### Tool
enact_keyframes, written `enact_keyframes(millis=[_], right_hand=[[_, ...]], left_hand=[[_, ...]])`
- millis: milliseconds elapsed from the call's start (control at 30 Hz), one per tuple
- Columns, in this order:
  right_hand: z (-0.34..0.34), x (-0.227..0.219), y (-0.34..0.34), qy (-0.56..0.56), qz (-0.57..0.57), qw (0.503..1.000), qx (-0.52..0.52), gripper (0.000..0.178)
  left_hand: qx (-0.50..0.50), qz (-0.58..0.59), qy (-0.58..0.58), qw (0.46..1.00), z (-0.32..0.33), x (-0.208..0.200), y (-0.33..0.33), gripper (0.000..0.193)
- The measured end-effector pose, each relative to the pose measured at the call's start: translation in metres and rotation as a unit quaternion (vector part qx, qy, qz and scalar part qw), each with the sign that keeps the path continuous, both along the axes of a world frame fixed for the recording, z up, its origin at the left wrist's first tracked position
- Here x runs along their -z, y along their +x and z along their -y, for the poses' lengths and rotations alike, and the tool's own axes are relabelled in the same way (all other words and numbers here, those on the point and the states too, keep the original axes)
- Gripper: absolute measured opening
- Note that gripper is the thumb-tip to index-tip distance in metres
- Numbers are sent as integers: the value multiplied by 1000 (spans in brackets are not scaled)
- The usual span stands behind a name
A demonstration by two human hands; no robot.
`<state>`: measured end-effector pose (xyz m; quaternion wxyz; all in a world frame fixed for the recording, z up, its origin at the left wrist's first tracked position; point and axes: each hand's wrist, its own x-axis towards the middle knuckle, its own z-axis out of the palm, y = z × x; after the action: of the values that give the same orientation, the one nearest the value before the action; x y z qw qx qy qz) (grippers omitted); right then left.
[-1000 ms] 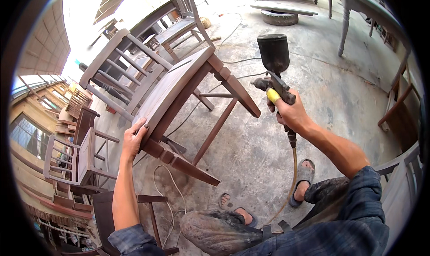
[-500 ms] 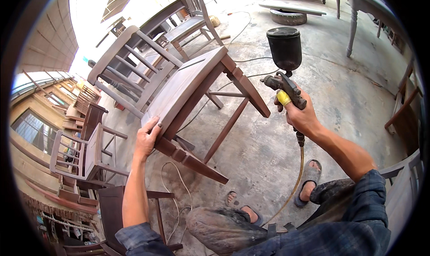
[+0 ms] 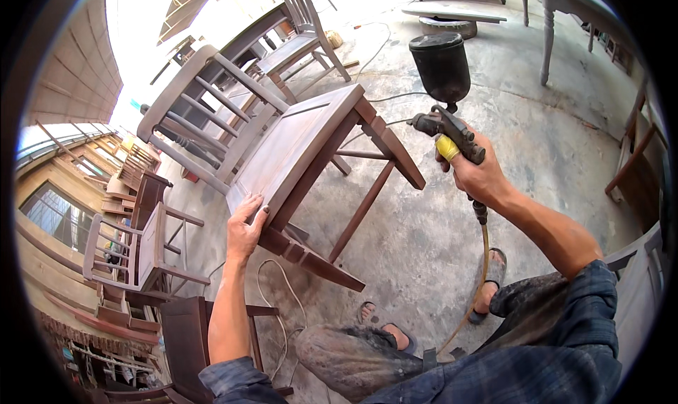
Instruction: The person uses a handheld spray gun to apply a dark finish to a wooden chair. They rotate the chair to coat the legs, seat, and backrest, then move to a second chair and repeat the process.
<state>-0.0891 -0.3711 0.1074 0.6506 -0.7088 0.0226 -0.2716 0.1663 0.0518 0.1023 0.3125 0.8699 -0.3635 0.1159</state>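
Note:
A wooden chair (image 3: 296, 132) with a spindle back leans at an angle before me, its seat greyish brown and its front legs redder. My left hand (image 3: 245, 226) grips the near corner of the seat, fingers on top and thumb at the front edge. In my right hand (image 3: 480, 165) is a spray gun (image 3: 452, 134) with a black paint cup (image 3: 441, 66) on top. Yellow tape wraps a digit of that hand. The gun's nozzle points left toward the chair, apart from it. A tan hose (image 3: 483, 270) runs down from the handle.
Another chair (image 3: 152, 245) stands at left, with dark wooden furniture (image 3: 189, 333) below it. Farther back are a grey chair (image 3: 300, 47), a tire (image 3: 449, 27) under a board, and a turned-leg table (image 3: 548, 40). A pale cord (image 3: 286, 284) lies on the concrete floor.
My left hand has shifted a little right, with its fingers farther onto the seat top. The spray gun and its cup have tilted slightly. The view has shifted a little.

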Motion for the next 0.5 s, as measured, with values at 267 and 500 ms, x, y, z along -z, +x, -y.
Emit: enact_keyframes(millis=[267,500], right_hand=[[-12,-5,-8,54,-17,994,-90,26],[5,-4,12,45,-22,998,-40,37]], left_hand=[[-3,-14,-12,1000,-7,2,13,34],[-7,3,5,1000,-2,-5,2,34]])
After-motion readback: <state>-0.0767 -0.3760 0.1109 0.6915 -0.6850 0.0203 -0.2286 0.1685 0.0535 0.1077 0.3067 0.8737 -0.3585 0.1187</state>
